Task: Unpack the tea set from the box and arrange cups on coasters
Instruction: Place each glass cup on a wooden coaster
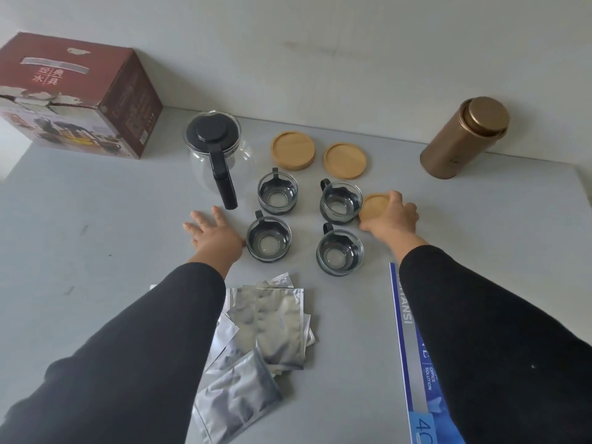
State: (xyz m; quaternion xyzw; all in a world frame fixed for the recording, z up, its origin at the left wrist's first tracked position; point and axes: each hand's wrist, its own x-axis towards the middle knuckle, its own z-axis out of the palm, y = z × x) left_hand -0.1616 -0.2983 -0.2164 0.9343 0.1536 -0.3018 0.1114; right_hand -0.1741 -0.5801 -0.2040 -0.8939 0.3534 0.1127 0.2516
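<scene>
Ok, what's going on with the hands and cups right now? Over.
Right hand gripping a coaster; left hand open, empty. Four cups on bare table, none on coasters. Nothing in the way.

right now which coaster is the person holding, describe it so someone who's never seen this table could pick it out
Start at the glass teapot with the black lid, then move right past the four glass cups to the far-right side of the cluster. The coaster sits beside the upper-right cup, under the right hand. Unlike the two bare wooden coasters nearer the wall, fingers partly cover it.
</scene>
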